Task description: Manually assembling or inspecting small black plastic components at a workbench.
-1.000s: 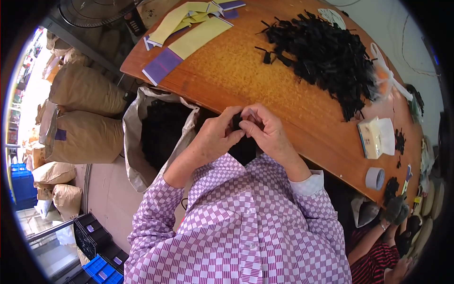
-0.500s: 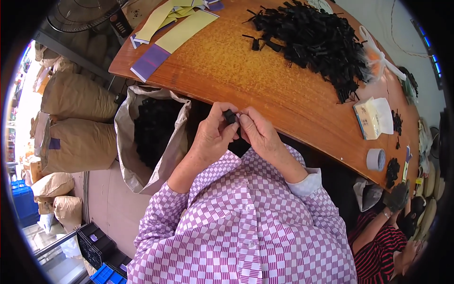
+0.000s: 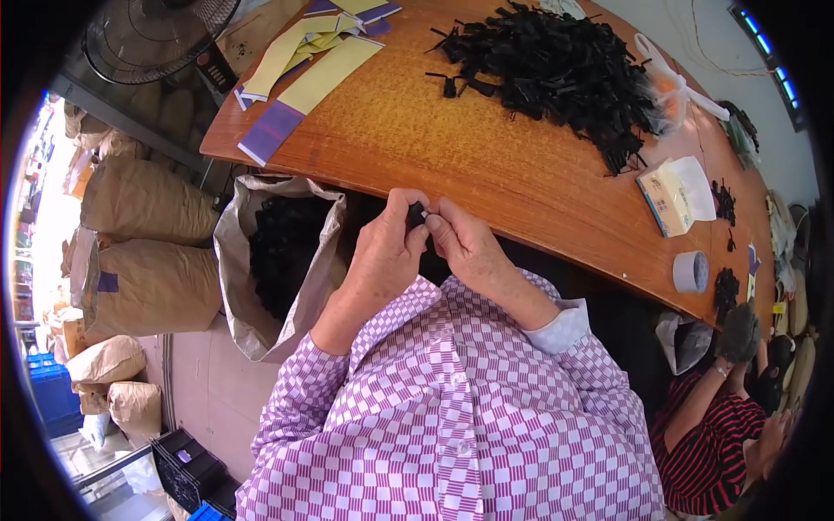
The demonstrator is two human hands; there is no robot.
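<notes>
My left hand [image 3: 388,247] and my right hand [image 3: 465,246] meet just below the near edge of the wooden table [image 3: 452,156]. Together their fingertips pinch a small black plastic part [image 3: 416,215], mostly hidden by the fingers. A large heap of similar black parts [image 3: 556,74] lies on the far side of the table. Left of my hands, below the table edge, stands an open sack [image 3: 278,260] filled with black parts.
Yellow and purple paper strips [image 3: 304,74] lie at the table's left end. A tissue pack [image 3: 673,195] and a tape roll [image 3: 691,271] sit to the right. Another person in a striped shirt [image 3: 717,434] works at lower right. Filled sacks [image 3: 152,252] and a fan [image 3: 161,35] stand at left.
My hands stay together on the small black part, with the fingers shifting slightly. The view has tilted, so the table sits a little differently in the picture.
</notes>
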